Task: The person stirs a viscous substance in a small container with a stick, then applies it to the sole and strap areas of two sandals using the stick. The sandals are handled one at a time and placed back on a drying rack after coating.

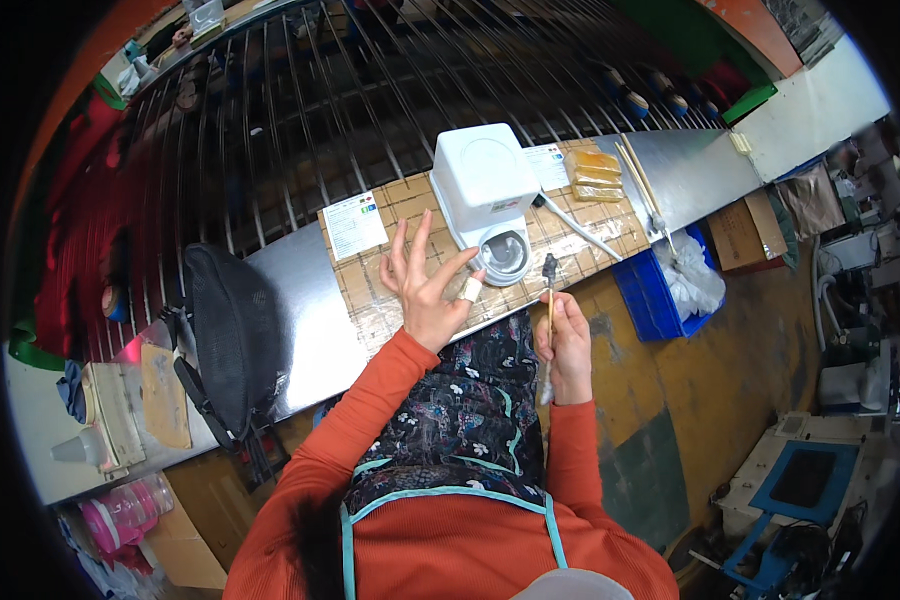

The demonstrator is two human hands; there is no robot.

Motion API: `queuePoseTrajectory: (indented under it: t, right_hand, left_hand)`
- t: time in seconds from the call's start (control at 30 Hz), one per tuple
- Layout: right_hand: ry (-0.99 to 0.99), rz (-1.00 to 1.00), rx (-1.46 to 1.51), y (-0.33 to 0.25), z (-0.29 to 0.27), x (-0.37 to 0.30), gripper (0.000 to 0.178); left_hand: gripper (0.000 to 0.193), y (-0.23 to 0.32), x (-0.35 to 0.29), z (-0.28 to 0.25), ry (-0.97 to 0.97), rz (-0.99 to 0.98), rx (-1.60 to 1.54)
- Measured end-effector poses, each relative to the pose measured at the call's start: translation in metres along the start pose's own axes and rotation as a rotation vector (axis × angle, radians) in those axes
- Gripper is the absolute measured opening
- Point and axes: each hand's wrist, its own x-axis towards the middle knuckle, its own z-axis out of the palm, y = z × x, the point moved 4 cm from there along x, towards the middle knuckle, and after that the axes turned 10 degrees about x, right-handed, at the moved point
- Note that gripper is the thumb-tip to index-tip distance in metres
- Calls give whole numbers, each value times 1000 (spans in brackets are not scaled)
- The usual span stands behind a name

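Note:
A white, box-shaped appliance (pixel 485 175) stands on a cardboard sheet (pixel 405 205) wrapped in clear tape. Toward me it has a round port (pixel 503 257) with a shiny grey inside. Beside that port is my left hand (pixel 430 297), its fingers spread and a white wrap round one digit. Its index fingertip is at the port's rim; whether it touches cannot be told. My right hand (pixel 568 345) pinches a thin wooden stick (pixel 551 310), held upright just right of the port. The stick's upper end is a dark lump, and something whitish shows at its lower end.
Amber blocks (pixel 594 178) and thin sticks (pixel 638 178) lie at the right. A blue bin (pixel 650 305) holds white crumpled material. Left are a black bag (pixel 230 330) and a printed sheet (pixel 354 226). Metal rods (pixel 300 110) run behind the bench.

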Motion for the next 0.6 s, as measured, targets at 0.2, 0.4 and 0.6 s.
queuePoseTrajectory:
  t: [0.2,0.4,0.6]
  right_hand:
    - [-34,-26,106,7,9,5,25]
    - [27,-100,57,14,8,10,24]
    - [-3,-49,57,21,-1,2,23]
  left_hand:
    - [34,-3,-1,1,4,-9,34]
    - [58,-4,31,-4,102,-51,-47]
    - [77,4,112,23,-210,178,89]
